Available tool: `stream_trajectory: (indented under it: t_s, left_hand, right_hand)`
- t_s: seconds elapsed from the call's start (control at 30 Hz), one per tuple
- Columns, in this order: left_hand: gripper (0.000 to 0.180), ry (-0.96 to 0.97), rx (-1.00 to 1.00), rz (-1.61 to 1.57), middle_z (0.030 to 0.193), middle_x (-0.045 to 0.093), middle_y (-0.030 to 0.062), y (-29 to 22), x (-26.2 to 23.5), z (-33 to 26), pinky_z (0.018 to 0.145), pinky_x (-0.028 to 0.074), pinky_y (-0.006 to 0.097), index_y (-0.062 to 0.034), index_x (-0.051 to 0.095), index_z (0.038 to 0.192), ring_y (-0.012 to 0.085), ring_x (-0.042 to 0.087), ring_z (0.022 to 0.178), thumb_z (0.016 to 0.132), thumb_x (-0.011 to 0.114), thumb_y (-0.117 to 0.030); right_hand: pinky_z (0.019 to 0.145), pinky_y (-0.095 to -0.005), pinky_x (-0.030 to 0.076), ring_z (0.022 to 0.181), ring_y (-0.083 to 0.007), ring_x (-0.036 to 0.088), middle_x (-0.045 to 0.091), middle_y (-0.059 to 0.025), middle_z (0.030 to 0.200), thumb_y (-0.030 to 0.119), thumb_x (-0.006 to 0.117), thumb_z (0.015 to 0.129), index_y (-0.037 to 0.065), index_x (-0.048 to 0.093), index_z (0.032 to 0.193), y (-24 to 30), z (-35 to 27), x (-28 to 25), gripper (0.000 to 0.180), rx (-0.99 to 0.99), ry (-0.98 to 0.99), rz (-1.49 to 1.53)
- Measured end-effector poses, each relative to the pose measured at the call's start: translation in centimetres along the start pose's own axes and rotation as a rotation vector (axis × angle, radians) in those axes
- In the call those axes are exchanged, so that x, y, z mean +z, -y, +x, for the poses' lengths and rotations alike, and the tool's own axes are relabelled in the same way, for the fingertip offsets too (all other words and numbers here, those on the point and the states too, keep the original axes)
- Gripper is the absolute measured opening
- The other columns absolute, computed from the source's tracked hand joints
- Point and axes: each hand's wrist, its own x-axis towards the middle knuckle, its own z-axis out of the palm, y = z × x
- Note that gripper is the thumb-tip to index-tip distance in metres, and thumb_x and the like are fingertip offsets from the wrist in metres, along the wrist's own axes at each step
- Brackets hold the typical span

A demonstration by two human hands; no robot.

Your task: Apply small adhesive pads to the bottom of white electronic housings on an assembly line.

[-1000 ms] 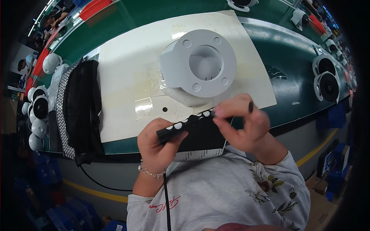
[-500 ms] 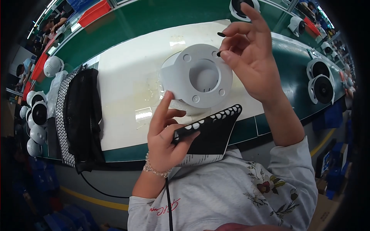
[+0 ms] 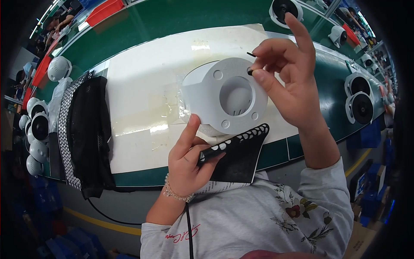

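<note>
Lying at 6 o'clock of the scene, a black card sheet with a row of white oval cut-outs along its upper edge (image 3: 239,153) sits over a white printed paper slip (image 3: 215,186) that peeks out beneath it. At 11 o'clock, a red rectangular bin (image 3: 103,11) rests at the far side of the green work surface (image 3: 164,21). A cream rectangular mat (image 3: 142,86) covers the middle of that surface.

At the centre is a white round plastic camera base with 1 wide central hole and small screw holes on its face (image 3: 224,95), tilted toward the viewer. The left hand (image 3: 187,162) comes up from 6 o'clock, its fingers curled closed around the left end of the black sheet while the thumb reaches up to touch the base's lower left edge. The right hand (image 3: 291,82) enters from 4 o'clock, thumb and middle fingers pinching a small dark screw-like piece (image 3: 250,54) at the base's upper right rim, index finger pointing straight toward 12 o'clock.
</note>
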Motion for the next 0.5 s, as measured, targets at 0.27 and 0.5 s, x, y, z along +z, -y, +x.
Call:
stream_trajectory:
  t_s: [0.27, 0.5]
  left_hand:
    - [0.026, -0.005, 0.014, 0.015, 0.132, 0.032, 0.0273, 0.0, 0.2, 0.0, 0.059, 0.049, 0.026, 0.0034, 0.053, 0.075, 0.0175, 0.059, 0.064, 0.054, 0.069, 0.007]
    - [0.027, -0.034, 0.055, 0.051, 0.128, 0.038, 0.0274, 0.1, 0.2, 0.2, 0.054, 0.048, 0.026, 0.0046, 0.052, 0.075, 0.0167, 0.058, 0.057, 0.055, 0.07, 0.006]
  right_hand:
    - [0.067, -0.0301, 0.044, 0.081, -0.0218, 0.059, 0.058, -0.0153, 0.107, -0.01, 0.057, 0.073, 0.009, 0.017, 0.134, 2.7, -0.6, -0.5, 0.076, -0.443, 0.295, -0.717]
    - [0.091, -0.034, 0.037, 0.088, -0.0182, 0.053, 0.056, -0.0094, 0.092, -0.007, 0.058, 0.073, 0.001, 0.026, 0.128, 2.3, 1.9, 0.5, 0.064, -0.359, 0.18, -0.493]
